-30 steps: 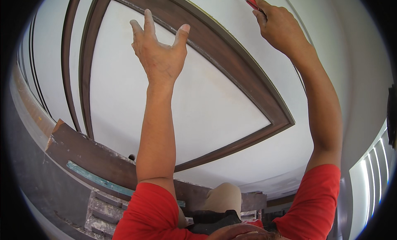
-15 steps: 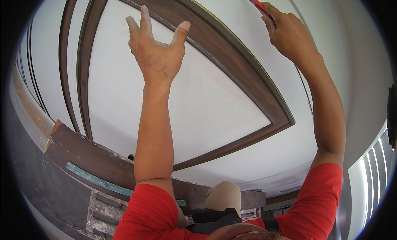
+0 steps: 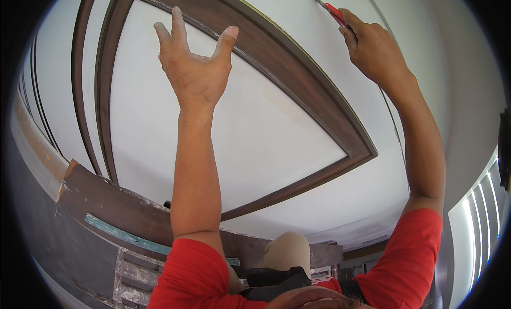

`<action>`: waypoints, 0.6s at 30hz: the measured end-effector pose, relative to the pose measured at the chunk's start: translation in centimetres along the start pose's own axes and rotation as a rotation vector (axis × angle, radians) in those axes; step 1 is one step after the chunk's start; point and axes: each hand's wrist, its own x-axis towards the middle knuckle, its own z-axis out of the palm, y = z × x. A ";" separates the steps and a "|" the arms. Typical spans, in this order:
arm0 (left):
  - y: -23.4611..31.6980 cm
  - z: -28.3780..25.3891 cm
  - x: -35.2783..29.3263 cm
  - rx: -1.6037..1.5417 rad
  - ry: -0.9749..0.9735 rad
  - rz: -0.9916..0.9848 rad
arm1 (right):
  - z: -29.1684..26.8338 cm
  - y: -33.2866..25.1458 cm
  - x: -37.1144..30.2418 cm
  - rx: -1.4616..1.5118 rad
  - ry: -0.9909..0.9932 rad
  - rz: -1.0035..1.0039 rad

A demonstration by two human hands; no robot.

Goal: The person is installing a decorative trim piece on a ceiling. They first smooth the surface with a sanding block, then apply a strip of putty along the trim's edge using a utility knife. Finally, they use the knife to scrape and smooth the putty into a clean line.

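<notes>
My left hand is raised with its fingers spread, holding nothing; pale dust coats its fingertips. It overlaps the white panel and the dark brown wooden frame around it; I cannot tell whether it touches either. Higher up at the right, my right hand is closed on a red-handled tool with a thin grey metal blade. The blade points up and left, over the white wall surface beyond the frame. Its tip is too small to tell whether it touches that surface.
Below the panel runs a worn dark brown board. A teal strip lies along it, above white-stained slats. Another dark trim curves at the left. Bright louvre-like lines show at the lower right.
The view has shifted slightly, moving the frame and panel a little left in the picture. My left hand appears a little further left, still spread. My right hand keeps its grip on the red-handled tool.
</notes>
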 end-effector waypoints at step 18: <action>-0.9 0.0 -0.1 0.015 0.008 0.013 | 0.6 2.1 -2.7 -0.080 -0.041 0.025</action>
